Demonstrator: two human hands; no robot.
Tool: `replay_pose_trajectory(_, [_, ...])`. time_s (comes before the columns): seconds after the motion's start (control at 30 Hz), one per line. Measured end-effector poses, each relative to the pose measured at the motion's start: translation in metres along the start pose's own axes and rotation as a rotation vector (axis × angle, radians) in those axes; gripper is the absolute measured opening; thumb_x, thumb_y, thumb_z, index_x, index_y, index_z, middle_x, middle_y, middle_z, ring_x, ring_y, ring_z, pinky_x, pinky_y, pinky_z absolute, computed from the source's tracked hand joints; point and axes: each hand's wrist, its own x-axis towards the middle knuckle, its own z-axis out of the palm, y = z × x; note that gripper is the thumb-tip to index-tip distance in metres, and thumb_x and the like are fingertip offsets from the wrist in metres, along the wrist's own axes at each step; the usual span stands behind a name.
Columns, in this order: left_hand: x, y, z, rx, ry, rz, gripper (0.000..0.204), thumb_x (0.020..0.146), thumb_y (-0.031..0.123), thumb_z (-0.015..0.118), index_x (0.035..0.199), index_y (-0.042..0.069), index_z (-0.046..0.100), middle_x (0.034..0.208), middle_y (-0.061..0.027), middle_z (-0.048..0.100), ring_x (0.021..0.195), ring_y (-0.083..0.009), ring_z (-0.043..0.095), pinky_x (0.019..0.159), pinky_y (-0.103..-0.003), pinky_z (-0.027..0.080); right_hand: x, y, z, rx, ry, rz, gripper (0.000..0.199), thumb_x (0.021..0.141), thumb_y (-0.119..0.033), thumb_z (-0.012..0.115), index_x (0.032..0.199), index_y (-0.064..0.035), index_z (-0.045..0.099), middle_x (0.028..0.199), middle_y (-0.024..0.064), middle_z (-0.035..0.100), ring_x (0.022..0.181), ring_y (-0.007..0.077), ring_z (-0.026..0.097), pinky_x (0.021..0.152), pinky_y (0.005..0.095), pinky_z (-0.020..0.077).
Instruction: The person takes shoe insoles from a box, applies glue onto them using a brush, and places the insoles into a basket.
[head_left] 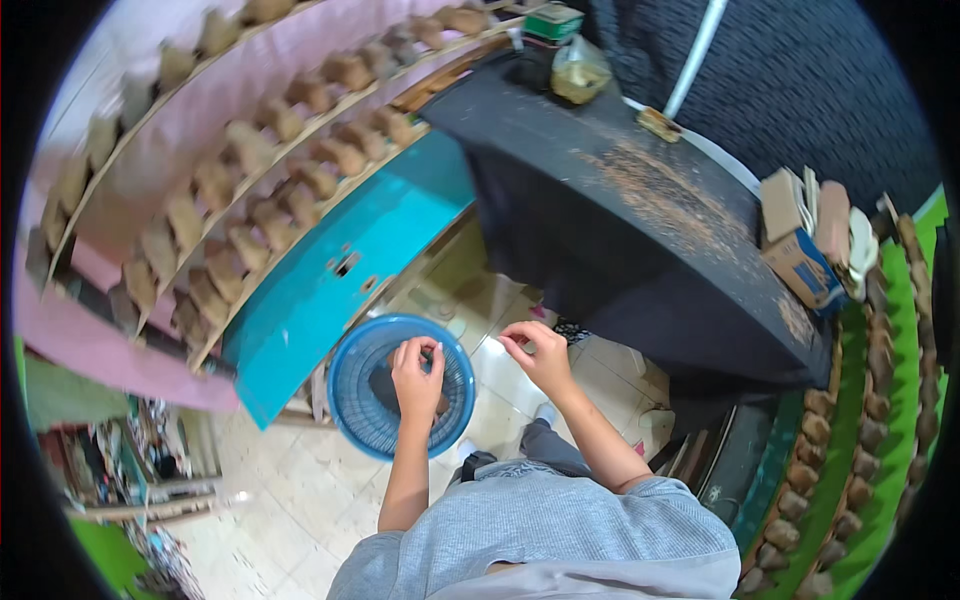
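Observation:
My left hand (416, 374) hangs above a round blue plastic basket (341, 424), its fingers loosely bent and the thumb a little apart. Nothing shows in it. Inside the basket lies something dark, partly hidden by my hand and forearm. To the right of the basket, over the tiled floor, my right hand (540, 357) is raised with its fingers half bent. No object can be seen in that hand either. Neither hand touches the other.
Tiers of shelves at the left hold several brown shoe-last shapes (248, 146), above a turquoise panel (300, 318). A black-covered table (560, 150) with brown scraps stands ahead, carrying a cardboard box (806, 270). Green shelves (880, 440) with more brown shapes line the right.

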Motion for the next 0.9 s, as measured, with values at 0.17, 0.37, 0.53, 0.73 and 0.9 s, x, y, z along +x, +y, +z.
replay_pose_trajectory(0.17, [0.025, 0.058, 0.088, -0.126, -0.119, 0.101, 0.008, 0.078, 0.004, 0.066, 0.081, 0.003, 0.059, 0.075, -0.0056, 0.057, 0.062, -0.0158, 0.049, 0.057, -0.028, 0.041, 0.015, 0.029, -0.096, -0.099, 0.254, -0.015, 0.008, 0.077, -0.008, 0.072, 0.082, -0.0051, 0.066, 0.076, 0.0051, 0.066, 0.066, 0.0156, 0.061, 0.059, 0.0269, 0.0497])
replay_pose_trajectory(0.37, [0.036, 0.142, 0.223, -0.286, -0.208, 0.232, 0.007, 0.079, 0.004, 0.066, 0.082, 0.003, 0.06, 0.076, -0.0041, 0.057, 0.062, -0.0134, 0.049, 0.056, -0.026, 0.04, 0.017, 0.075, -0.228, -0.243, 0.433, -0.01, 0.009, 0.077, -0.008, 0.072, 0.081, -0.0044, 0.066, 0.075, 0.0055, 0.066, 0.066, 0.015, 0.061, 0.06, 0.026, 0.0504])
replay_pose_trajectory(0.53, [0.036, 0.218, 0.302, -0.37, -0.361, 0.279, 0.007, 0.078, 0.003, 0.066, 0.08, 0.003, 0.059, 0.076, -0.0071, 0.058, 0.067, -0.0198, 0.054, 0.06, -0.03, 0.045, 0.012, 0.105, -0.322, -0.327, 0.609, 0.046, 0.009, 0.077, -0.008, 0.072, 0.082, -0.0042, 0.066, 0.074, 0.0059, 0.065, 0.065, 0.0156, 0.062, 0.061, 0.0264, 0.0506])
replay_pose_trajectory(0.73, [0.039, 0.271, 0.378, -0.456, -0.512, 0.44, 0.007, 0.078, 0.006, 0.066, 0.08, 0.003, 0.06, 0.074, -0.0056, 0.056, 0.063, -0.0149, 0.051, 0.056, -0.027, 0.042, 0.005, 0.13, -0.401, -0.417, 0.826, 0.118, 0.007, 0.077, -0.005, 0.071, 0.081, -0.0035, 0.066, 0.074, 0.0068, 0.066, 0.065, 0.016, 0.063, 0.062, 0.0268, 0.0508])
replay_pose_trajectory(0.9, [0.056, 0.313, 0.438, -0.476, -0.592, 0.539, 0.007, 0.077, 0.005, 0.066, 0.08, 0.003, 0.061, 0.076, -0.0059, 0.058, 0.064, -0.0153, 0.052, 0.057, -0.027, 0.042, 0.013, 0.153, -0.452, -0.5, 0.931, 0.187, 0.007, 0.077, -0.005, 0.071, 0.081, -0.0031, 0.066, 0.076, 0.0074, 0.066, 0.066, 0.0165, 0.063, 0.062, 0.027, 0.0511])
